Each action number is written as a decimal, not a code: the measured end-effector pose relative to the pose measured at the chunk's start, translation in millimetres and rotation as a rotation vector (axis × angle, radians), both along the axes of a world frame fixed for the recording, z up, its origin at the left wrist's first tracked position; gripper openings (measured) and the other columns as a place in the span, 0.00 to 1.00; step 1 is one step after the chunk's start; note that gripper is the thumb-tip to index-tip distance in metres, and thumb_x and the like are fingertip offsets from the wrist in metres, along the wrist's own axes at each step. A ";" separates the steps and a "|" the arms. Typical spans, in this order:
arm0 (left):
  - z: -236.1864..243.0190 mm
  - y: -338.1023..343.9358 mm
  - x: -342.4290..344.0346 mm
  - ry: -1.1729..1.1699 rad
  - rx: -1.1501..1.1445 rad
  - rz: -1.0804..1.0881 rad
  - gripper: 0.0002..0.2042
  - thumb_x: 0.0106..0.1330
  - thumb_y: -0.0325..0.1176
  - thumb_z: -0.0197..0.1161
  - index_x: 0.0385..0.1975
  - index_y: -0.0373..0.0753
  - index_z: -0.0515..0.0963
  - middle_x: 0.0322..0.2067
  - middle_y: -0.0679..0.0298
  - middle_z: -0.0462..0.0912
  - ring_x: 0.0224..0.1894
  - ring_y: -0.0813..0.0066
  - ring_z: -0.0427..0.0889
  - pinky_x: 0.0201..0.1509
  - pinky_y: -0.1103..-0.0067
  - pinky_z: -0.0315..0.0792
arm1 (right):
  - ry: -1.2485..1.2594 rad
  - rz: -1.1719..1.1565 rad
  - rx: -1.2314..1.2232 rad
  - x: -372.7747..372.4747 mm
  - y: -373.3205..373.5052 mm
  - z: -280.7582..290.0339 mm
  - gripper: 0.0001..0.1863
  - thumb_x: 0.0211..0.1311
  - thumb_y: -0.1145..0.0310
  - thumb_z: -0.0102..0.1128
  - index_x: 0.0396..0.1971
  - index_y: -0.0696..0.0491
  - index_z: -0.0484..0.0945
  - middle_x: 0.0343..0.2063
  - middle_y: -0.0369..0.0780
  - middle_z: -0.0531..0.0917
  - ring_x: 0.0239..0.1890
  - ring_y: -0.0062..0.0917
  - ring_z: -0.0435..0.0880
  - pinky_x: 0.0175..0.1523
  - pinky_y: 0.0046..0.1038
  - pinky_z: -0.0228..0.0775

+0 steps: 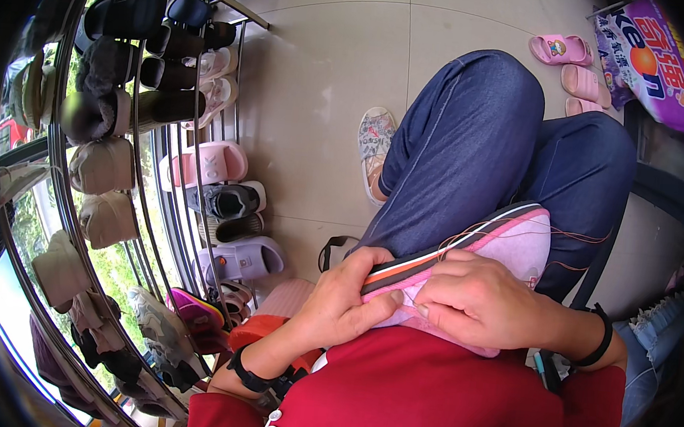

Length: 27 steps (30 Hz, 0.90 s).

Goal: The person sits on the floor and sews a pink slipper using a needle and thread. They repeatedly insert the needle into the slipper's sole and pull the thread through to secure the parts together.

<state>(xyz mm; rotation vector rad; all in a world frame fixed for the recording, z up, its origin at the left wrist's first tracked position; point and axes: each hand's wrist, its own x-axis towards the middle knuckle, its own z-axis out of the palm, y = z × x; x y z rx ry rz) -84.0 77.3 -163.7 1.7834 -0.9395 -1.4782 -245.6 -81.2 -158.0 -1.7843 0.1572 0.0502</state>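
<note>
Across my lap lies a pink slipper (523, 242) with a thick sole edge striped dark, white and orange. My left hand (349, 301) grips its near-left end, fingers over the striped edge and thumb on the pink fabric. My right hand (476, 298) is closed in a pinch against the pink upper, close to the left thumb. Whatever its fingertips hold is hidden. Loose brown thread (577, 234) runs along the sole edge by the right hand and trails out to the right over my jeans.
A metal rack (137, 109) of shoes and slippers stands on the left by a window. Pink slippers (560, 50) sit on the tiled floor (321, 67) at the far right, beside a purple printed bag (665, 70). Another person's ripped jeans (657, 343) show at the right.
</note>
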 end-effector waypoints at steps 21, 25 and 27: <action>20.1 7.6 -12.9 -0.737 -0.400 -0.042 0.17 0.53 0.36 0.69 0.40 0.39 0.74 0.32 0.62 0.75 0.34 0.64 0.73 0.38 0.71 0.64 | 0.030 -0.065 -0.162 -2.7 13.8 10.3 0.06 0.51 0.75 0.61 0.32 0.56 0.78 0.26 0.41 0.76 0.32 0.34 0.73 0.39 0.31 0.67; 30.4 8.5 -19.7 -0.891 -0.413 -0.124 0.15 0.50 0.34 0.71 0.36 0.41 0.75 0.29 0.65 0.74 0.30 0.68 0.71 0.34 0.74 0.60 | -0.030 -0.059 -0.225 -5.8 15.8 11.4 0.08 0.49 0.76 0.62 0.32 0.55 0.78 0.27 0.40 0.76 0.32 0.33 0.73 0.39 0.31 0.68; 31.9 9.6 -25.2 -0.932 -0.437 -0.132 0.16 0.46 0.33 0.73 0.33 0.40 0.75 0.27 0.65 0.74 0.29 0.68 0.71 0.34 0.74 0.60 | -0.055 -0.057 -0.246 -7.7 17.6 12.0 0.09 0.47 0.76 0.63 0.32 0.55 0.78 0.27 0.39 0.76 0.32 0.33 0.73 0.39 0.30 0.68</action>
